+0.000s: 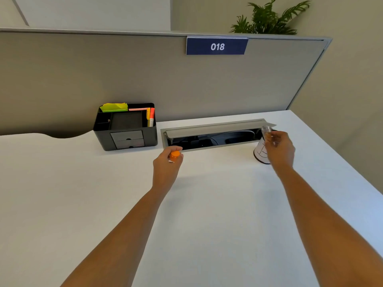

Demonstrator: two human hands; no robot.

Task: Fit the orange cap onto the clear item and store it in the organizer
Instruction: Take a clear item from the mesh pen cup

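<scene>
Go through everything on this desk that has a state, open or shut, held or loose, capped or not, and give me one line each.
Orange cap: held in left hand, off the clear item.
Clear item: held in right hand, uncapped.
Cable tray lid: raised, cables showing.
Organizer: open top, both small front drawers shut.
Orange marker: standing in the organizer, capped.
White cone-shaped object: standing on desk, partly hidden behind right hand.

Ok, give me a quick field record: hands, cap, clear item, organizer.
left hand: holds orange cap in its fingers, above the desk
right hand: holds clear item, upright, near the open cable tray
cap fitted: no, the two are apart
organizer: black, against the partition, left of the tray; holds sticky notes and markers
</scene>
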